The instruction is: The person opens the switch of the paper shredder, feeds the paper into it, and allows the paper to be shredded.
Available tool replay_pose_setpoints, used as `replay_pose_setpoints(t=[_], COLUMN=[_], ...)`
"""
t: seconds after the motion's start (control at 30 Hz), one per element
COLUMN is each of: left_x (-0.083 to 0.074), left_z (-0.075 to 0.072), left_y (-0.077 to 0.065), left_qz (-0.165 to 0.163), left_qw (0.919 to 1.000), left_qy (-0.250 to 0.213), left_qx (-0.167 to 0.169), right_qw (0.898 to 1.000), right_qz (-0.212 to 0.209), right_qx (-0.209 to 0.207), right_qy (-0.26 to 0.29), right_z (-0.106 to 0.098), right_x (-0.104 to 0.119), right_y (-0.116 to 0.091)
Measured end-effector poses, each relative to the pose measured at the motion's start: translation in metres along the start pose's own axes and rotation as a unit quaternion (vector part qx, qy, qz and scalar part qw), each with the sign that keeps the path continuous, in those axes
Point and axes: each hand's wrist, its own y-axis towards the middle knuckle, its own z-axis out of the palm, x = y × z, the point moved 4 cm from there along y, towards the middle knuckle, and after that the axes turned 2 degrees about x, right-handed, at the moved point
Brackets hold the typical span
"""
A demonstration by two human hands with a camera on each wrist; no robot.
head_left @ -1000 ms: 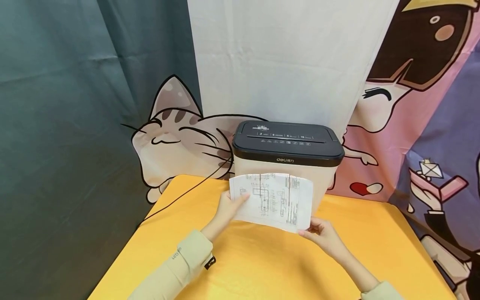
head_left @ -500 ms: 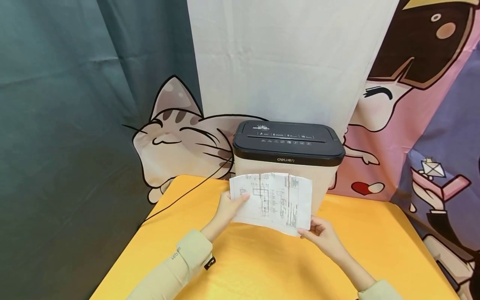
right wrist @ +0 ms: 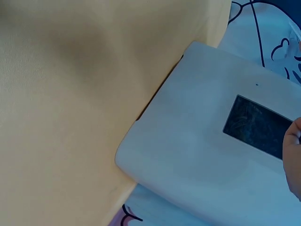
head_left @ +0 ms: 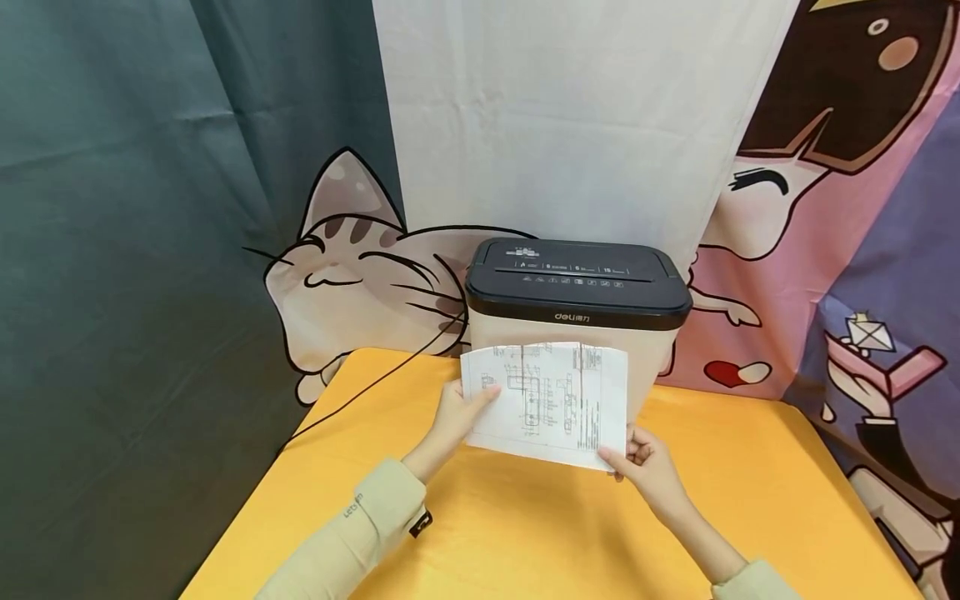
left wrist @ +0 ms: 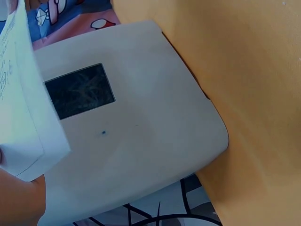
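A printed sheet of paper [head_left: 555, 408] with a technical drawing is held up in front of a paper shredder [head_left: 577, 287] in the head view. My left hand [head_left: 456, 419] grips its left edge, thumb across the front and the other fingers mostly hidden behind. At the lower right corner my right hand [head_left: 651, 467] pinches the sheet between thumb and fingers. The left wrist view has the paper [left wrist: 28, 108] at the left, part of my left hand [left wrist: 21, 197] below it. Only a bit of my right hand [right wrist: 292, 157] enters the right wrist view.
The shredder has a black top with a narrow slot [head_left: 573, 275] and a pale bin with a dark window [left wrist: 82, 92]. A black cord [head_left: 367, 387] runs left across the yellow table [head_left: 495, 533]. Printed cloth with cartoon figures [head_left: 352, 292] hangs behind.
The right hand has risen slightly and its fingers have shifted on the corner. The paper's lower edge is straighter than half a second ago. The left hand has stayed almost still.
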Motion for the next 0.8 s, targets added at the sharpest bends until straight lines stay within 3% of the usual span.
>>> replay_pose_setpoints(t=[0.17, 0.43, 0.6, 0.8], left_x=[-0.003, -0.015, -0.021, -0.025], left_z=[-0.002, -0.001, 0.0, -0.001], left_y=[0.002, 0.006, 0.006, 0.006], left_qz=[0.003, 0.07, 0.088, 0.099], left_qw=[1.0, 0.9973, 0.9958, 0.9945], left_qy=[-0.002, 0.021, 0.023, 0.03], left_qx=[-0.006, 0.009, 0.013, 0.009], right_qw=[0.999, 0.996, 0.995, 0.985], right_qz=[0.026, 0.007, 0.032, 0.063], right_qx=[-0.031, -0.058, -0.057, -0.038], right_qy=[-0.01, -0.068, -0.076, -0.157], right_z=[-0.003, 0.0, 0.001, 0.002], right_x=[-0.001, 0.007, 0.01, 0.011], right_y=[0.001, 0.002, 0.003, 0.001])
